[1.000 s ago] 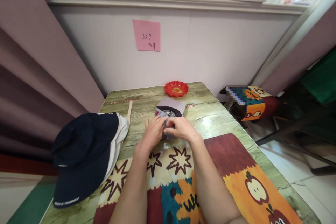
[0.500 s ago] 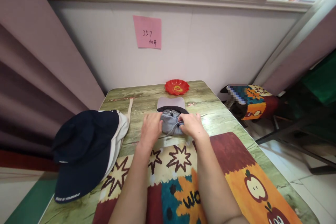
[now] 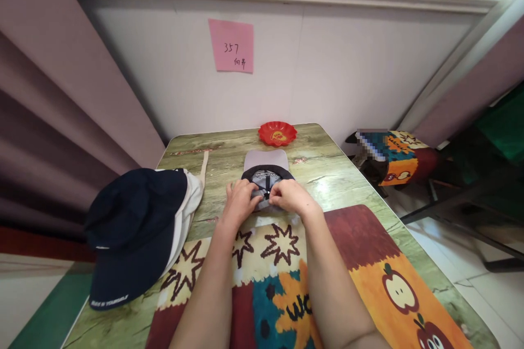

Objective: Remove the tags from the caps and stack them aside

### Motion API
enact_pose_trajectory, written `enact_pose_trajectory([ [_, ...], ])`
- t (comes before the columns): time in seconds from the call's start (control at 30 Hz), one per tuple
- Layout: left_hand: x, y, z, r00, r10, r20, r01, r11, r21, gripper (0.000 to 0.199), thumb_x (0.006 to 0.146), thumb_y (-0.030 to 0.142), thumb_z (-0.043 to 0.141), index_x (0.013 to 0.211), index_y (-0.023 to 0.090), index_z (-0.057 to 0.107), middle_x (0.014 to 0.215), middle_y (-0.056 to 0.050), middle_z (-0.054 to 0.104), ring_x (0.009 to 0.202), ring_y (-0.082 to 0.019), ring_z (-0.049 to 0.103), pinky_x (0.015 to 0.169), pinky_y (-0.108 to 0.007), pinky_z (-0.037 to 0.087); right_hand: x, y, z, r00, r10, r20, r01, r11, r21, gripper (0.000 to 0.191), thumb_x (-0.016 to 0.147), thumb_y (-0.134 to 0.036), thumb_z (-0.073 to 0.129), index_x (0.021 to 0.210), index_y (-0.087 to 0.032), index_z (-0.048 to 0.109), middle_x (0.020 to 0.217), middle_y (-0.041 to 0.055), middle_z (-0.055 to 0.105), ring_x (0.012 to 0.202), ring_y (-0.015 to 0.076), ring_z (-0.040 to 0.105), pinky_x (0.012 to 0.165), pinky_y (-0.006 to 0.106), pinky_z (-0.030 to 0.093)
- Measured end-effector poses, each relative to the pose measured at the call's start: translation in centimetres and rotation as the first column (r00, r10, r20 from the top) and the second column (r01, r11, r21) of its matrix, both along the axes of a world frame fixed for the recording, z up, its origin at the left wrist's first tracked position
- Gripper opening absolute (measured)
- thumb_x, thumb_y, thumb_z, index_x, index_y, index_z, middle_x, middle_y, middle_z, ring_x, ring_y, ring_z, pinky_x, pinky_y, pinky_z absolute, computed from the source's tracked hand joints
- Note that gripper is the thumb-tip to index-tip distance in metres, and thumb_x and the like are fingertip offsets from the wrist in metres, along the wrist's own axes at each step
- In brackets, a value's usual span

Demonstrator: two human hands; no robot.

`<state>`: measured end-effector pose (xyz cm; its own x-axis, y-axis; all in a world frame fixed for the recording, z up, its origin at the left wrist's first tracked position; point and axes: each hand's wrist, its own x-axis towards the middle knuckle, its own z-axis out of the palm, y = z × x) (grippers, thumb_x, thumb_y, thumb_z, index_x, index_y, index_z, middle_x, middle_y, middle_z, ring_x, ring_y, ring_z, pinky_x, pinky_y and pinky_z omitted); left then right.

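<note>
A grey baseball cap (image 3: pixel 266 159) lies on the table with its brim pointing away from me and its dark inner band and lining facing up. My left hand (image 3: pixel 242 200) is closed on the near left part of the cap, fingers at its edge. At the near right side my right hand (image 3: pixel 290 196) pinches the cap near its back opening, thumb and fingertips together. A small light spot shows between the fingertips, too small to name. The hands hide most of the cap's near edge.
Stacked navy and white caps (image 3: pixel 135 223) rest at the table's left edge. A red scalloped dish (image 3: pixel 277 134) stands behind the grey cap. A colourful mat (image 3: pixel 360 234) lies under my forearms. A pink note (image 3: pixel 231 46) is on the wall; a stool (image 3: pixel 399 158) stands right.
My hands have come closer together over the cap's near side. The cap's inside is now more open to view, and the thin cord seen before no longer shows.
</note>
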<state>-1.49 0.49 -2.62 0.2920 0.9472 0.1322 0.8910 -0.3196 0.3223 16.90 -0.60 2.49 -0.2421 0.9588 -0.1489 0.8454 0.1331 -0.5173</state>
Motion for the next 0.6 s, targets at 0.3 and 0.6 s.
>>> enact_pose_trajectory([
  [0.3, -0.9, -0.1, 2.8, 0.926, 0.054, 0.374, -0.068, 0.997, 0.024, 0.013, 0.075, 0.015, 0.063, 0.086, 0.021, 0.061, 0.090, -0.002, 0.067, 0.092, -0.022, 0.059, 0.086, -0.036, 0.042, 0.2, 1.7, -1.5, 0.644, -0.193, -0.741, 0.293, 0.956, 0.006, 0.016, 0.090, -0.026, 0.044, 0.102, -0.021, 0.054, 0.083, 0.0019, 0.072, 0.069, 0.0126, 0.069, 0.066, 0.023, 0.051],
  [0.6, -0.7, -0.1, 3.3, 0.576, 0.053, 0.816, -0.032, 0.999, -0.043, 0.014, 0.077, 0.030, 0.066, 0.084, 0.018, 0.067, 0.085, -0.002, 0.067, 0.083, -0.018, 0.060, 0.082, -0.030, 0.045, -1.3, 1.6, -1.6, 0.471, -0.177, -0.864, 0.183, 0.978, -0.101, 0.026, 0.082, -0.043, 0.062, 0.085, -0.017, 0.063, 0.067, -0.0015, 0.062, 0.055, 0.0095, 0.056, 0.054, 0.020, 0.043],
])
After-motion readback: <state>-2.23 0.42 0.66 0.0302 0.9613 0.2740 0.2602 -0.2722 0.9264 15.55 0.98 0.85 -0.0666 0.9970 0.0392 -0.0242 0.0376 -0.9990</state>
